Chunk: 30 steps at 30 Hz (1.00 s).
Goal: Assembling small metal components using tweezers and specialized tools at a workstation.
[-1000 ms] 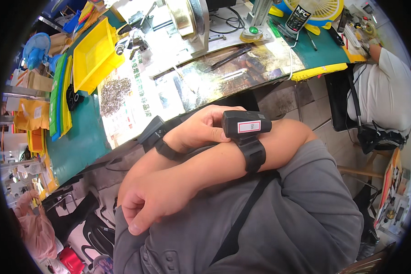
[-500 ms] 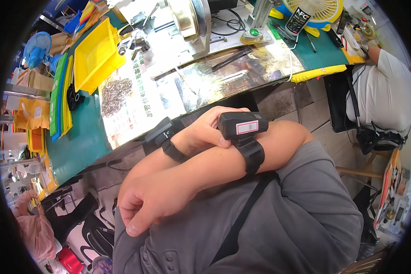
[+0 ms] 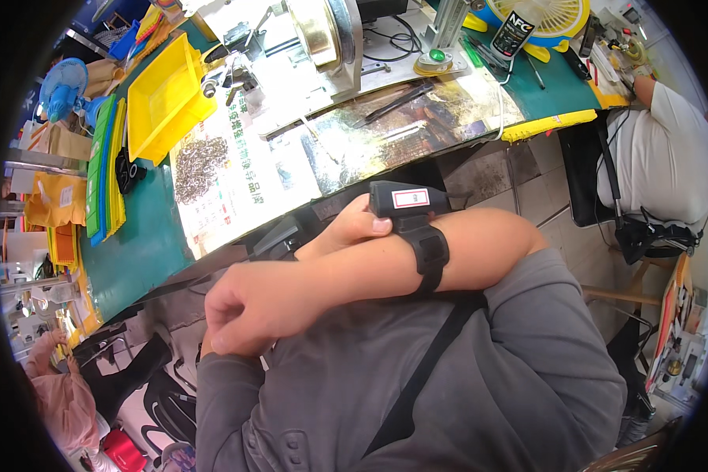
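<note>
My forearms cross in front of my body. At the left, my right hand [image 3: 248, 307] hangs with fingers loosely curled, close to my left elbow, and nothing shows in it. Behind the right forearm, my left hand [image 3: 350, 226] is closed around the near end of a black boxy device [image 3: 407, 199] with a white label. Its thumb shows below the device; its other fingers are mostly hidden. A black strap [image 3: 430, 256] fastens this device to my right forearm. A second black device [image 3: 277, 238] sits by my left wrist, partly covered by the right arm.
The workbench [image 3: 126, 263] ahead carries a yellow tray [image 3: 161, 102], a pile of small metal parts [image 3: 200, 169], a machine with a round drum [image 3: 315, 31] and a black bottle [image 3: 514, 35]. One person in a white shirt [image 3: 657, 157] sits right; another person [image 3: 59, 393] is lower left.
My right hand has lifted up and away from my lap. The strapped device has turned and shifted slightly up and left. My left hand has sunk further behind the right forearm.
</note>
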Each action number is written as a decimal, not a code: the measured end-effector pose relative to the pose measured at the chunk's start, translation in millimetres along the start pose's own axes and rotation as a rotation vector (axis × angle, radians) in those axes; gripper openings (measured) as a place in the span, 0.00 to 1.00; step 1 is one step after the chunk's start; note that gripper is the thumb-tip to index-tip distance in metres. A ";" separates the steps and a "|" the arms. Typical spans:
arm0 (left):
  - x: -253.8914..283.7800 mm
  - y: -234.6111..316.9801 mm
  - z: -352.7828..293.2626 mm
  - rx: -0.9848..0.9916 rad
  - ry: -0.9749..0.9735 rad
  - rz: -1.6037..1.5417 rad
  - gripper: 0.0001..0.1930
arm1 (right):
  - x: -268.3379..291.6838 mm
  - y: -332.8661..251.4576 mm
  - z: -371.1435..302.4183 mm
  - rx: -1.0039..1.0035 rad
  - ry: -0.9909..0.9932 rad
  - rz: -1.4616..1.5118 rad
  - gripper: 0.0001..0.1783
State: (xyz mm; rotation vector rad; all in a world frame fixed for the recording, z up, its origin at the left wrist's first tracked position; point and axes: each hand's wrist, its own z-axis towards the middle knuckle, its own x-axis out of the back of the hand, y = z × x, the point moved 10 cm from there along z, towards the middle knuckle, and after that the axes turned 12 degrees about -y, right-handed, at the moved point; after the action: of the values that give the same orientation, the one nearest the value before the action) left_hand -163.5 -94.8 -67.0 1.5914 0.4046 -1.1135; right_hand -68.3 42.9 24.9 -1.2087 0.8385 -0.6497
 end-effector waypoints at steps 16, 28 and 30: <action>-37.8 40.6 10.2 -0.123 -0.261 0.545 0.25 | -33.7 -9.7 3.9 0.258 -0.024 -0.910 0.13; -9.4 -4.8 16.9 0.074 -0.181 0.139 0.36 | -41.7 -10.9 9.4 -0.012 -0.177 0.021 0.14; -10.4 2.7 8.4 0.078 -0.110 0.148 0.34 | -41.1 -18.5 2.1 -0.045 -0.211 -0.135 0.12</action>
State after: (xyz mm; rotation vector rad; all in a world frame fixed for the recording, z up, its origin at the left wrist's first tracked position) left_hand -170.4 -100.3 -56.6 1.5925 0.1695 -1.1082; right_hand -89.0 72.8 51.5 -1.3574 0.6020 -0.6022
